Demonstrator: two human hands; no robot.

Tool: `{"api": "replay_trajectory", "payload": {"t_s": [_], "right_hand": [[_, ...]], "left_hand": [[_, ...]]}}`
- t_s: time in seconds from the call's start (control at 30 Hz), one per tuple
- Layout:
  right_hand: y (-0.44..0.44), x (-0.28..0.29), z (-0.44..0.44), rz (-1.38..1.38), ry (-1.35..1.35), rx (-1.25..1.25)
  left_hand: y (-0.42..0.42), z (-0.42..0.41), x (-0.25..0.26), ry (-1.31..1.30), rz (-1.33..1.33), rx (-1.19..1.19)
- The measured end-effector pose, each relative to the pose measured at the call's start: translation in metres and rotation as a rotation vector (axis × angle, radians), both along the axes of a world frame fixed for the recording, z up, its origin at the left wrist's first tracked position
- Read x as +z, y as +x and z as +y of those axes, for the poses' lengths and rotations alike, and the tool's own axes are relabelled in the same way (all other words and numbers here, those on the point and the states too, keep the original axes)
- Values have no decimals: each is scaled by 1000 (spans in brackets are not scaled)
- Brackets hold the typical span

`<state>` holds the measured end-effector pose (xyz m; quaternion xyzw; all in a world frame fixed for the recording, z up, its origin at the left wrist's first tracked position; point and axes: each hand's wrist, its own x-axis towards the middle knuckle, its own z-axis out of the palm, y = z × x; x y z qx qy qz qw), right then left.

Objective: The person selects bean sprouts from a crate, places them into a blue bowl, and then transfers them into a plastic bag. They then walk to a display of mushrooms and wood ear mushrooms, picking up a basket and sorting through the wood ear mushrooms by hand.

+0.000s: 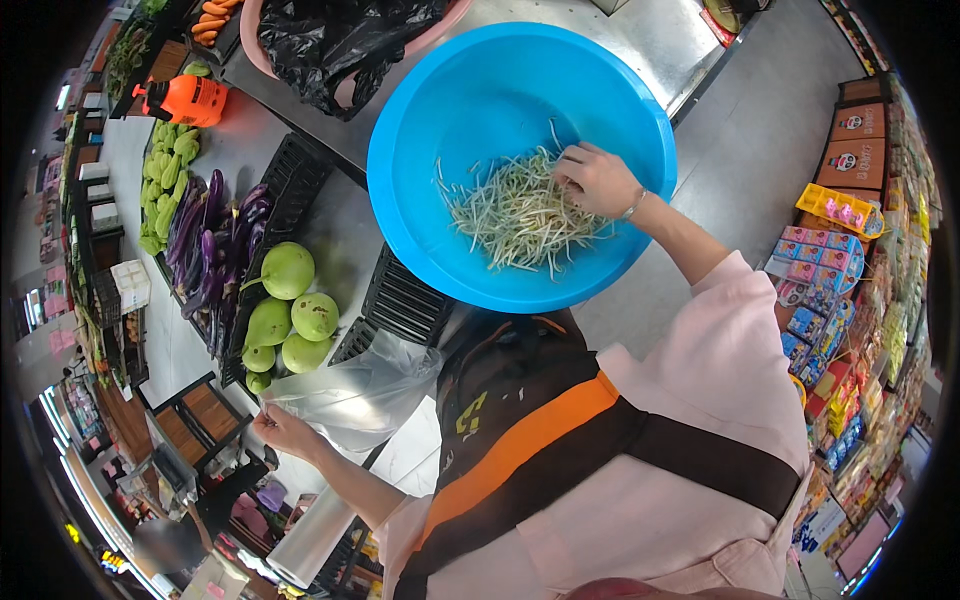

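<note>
A heap of pale bean sprouts point(517, 214) lies on the bottom of a large blue plastic basin point(442, 97). My right hand point(596, 180), with a bracelet at the wrist, reaches over the basin's right side. Its fingers curl into the upper right of the heap and grip some sprouts; the fingertips are partly hidden. Out to the left, my left hand point(285, 433) pinches the edge of a clear plastic bag point(360, 390). The bag hangs loosely between that hand and my dark apron point(510, 390), below the basin.
Left of the basin lie round green gourds point(289, 270), purple eggplants point(214, 240) and chayotes point(165, 172). An orange spray bottle point(191, 100) stands beyond them. A black plastic bag point(330, 45) fills a pink tub point(255, 37). Below is a plastic bag roll point(311, 536). Another person point(172, 540) is at lower left.
</note>
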<state>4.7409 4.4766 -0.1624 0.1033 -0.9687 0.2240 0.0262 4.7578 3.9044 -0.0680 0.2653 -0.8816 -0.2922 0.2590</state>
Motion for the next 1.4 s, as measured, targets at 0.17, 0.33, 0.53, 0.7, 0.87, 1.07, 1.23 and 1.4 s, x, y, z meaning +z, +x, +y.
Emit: {"api": "replay_trajectory", "payload": {"t_s": [0.17,0.33,0.53,0.7,0.87,1.07,1.23,1.4], "right_hand": [[7,8,8,-6,55,18],[8,3,6,35,18,-51],[6,-11,-12,137,-20,-154],[7,-12,-14,102,24,-156],[6,-10,-14,58,34,-157],[-1,-11,-14,3,37,-152],[-6,-12,-13,-16,19,-140],[-6,-13,-9,-15,0,-132]], "left_hand": [[2,2,2,-1,4,9],[0,11,4,8,-5,9],[-1,11,2,28,28,-13],[1,15,6,28,28,10],[2,15,6,20,0,5],[4,13,2,32,20,-7],[5,19,6,70,25,-11],[8,17,6,85,31,-4]]}}
